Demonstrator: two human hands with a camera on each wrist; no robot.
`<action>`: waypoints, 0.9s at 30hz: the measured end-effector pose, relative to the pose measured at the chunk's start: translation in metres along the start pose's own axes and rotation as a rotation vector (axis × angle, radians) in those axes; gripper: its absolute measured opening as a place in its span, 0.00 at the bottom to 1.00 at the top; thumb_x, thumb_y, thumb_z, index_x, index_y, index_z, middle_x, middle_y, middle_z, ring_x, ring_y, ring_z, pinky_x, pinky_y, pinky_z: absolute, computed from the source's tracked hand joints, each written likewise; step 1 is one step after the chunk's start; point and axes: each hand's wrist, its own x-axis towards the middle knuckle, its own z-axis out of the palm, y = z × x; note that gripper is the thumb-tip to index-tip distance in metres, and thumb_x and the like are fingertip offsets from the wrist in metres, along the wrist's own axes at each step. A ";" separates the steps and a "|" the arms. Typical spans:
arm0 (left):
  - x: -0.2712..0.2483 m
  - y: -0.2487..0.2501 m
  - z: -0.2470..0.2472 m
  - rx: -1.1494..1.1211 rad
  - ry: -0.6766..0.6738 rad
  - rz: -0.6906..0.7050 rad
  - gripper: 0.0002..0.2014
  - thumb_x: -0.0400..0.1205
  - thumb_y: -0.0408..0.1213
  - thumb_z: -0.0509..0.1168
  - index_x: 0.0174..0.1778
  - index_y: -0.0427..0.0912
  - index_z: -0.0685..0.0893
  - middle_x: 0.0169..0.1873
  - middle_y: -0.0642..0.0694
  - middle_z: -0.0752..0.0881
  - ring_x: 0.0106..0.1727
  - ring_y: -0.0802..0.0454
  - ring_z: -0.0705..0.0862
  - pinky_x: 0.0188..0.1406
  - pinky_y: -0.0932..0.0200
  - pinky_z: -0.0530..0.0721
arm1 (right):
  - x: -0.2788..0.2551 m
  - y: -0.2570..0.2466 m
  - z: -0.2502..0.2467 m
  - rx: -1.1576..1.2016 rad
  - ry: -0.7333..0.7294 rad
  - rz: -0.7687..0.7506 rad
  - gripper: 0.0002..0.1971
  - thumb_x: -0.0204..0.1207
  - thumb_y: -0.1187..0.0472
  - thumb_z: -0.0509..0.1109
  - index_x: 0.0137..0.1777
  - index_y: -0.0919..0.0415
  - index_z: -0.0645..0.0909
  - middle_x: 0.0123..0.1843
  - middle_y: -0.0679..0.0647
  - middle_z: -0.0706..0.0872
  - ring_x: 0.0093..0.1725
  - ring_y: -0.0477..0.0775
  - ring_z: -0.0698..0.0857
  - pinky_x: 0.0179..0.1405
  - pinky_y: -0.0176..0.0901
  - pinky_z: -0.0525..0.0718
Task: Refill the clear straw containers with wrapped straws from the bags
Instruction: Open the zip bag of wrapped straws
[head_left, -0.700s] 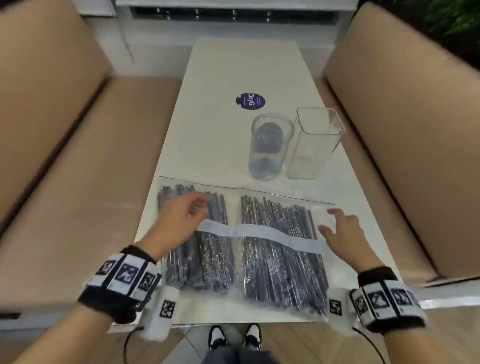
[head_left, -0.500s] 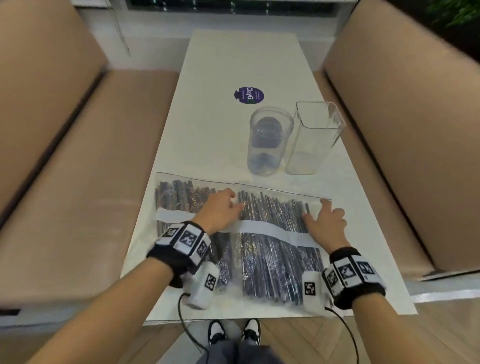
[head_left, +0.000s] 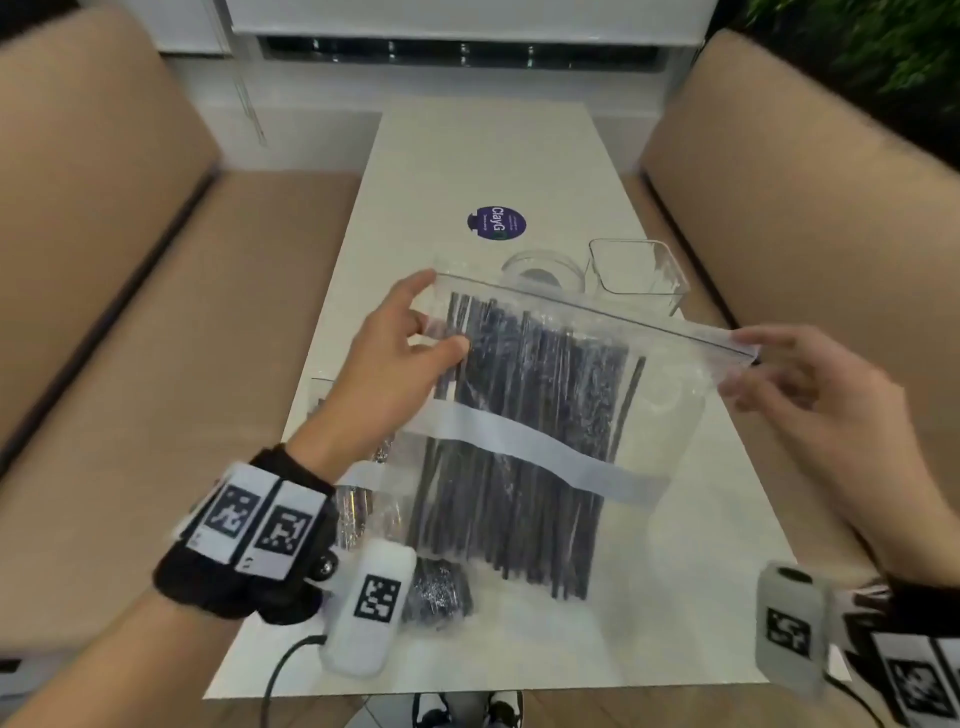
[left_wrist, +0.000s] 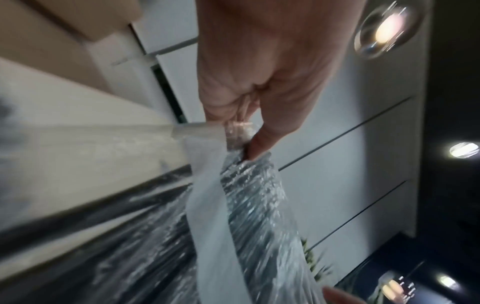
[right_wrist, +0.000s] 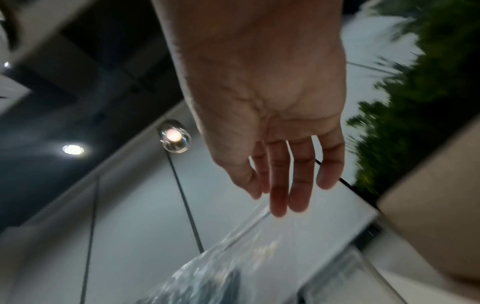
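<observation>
Bag: my left hand (head_left: 387, 358) pinches the clear zip bag of dark wrapped straws (head_left: 524, 415), mid-frame above the white bench (head_left: 483, 156).
Right hand (head_left: 810, 384): fingers loosely spread at the bag's right corner.
Blocked: the bag hides the round clear container (head_left: 540, 267) and part of the square clear container (head_left: 636, 275).
Lower left: a second straw bag (head_left: 436, 592).

A round purple sticker (head_left: 496, 223) near the middle of the table (head_left: 457, 156) reads "ClayG"; its smaller print is illegible.

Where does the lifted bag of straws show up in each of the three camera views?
Head: the lifted bag hangs mid-frame between both hands, above the table.
Left wrist: it fills the lower middle, pinched at its top by the left hand.
Right wrist: only its upper corner shows, at bottom centre, below the right hand.
Shared landmark: the bag's white band, visible in the head and left wrist views.
</observation>
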 end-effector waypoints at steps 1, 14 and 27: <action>0.002 0.015 -0.014 -0.022 -0.009 0.060 0.33 0.77 0.38 0.71 0.79 0.55 0.69 0.42 0.52 0.82 0.49 0.50 0.86 0.56 0.49 0.84 | 0.009 -0.012 -0.018 0.014 0.059 -0.039 0.10 0.78 0.52 0.72 0.58 0.40 0.83 0.42 0.43 0.92 0.43 0.47 0.88 0.54 0.42 0.85; 0.012 0.050 -0.036 0.385 -0.015 0.390 0.17 0.80 0.35 0.70 0.66 0.50 0.82 0.55 0.47 0.83 0.49 0.58 0.82 0.58 0.56 0.85 | 0.045 -0.118 0.065 0.454 -0.360 -0.229 0.11 0.77 0.69 0.74 0.59 0.64 0.85 0.32 0.57 0.80 0.28 0.49 0.83 0.34 0.44 0.86; -0.016 0.089 -0.043 0.001 0.235 0.286 0.15 0.77 0.50 0.73 0.38 0.42 0.82 0.40 0.39 0.88 0.38 0.47 0.91 0.36 0.44 0.93 | 0.049 -0.171 0.077 0.832 -0.528 -0.150 0.04 0.78 0.75 0.69 0.47 0.77 0.84 0.37 0.65 0.87 0.35 0.55 0.88 0.40 0.45 0.89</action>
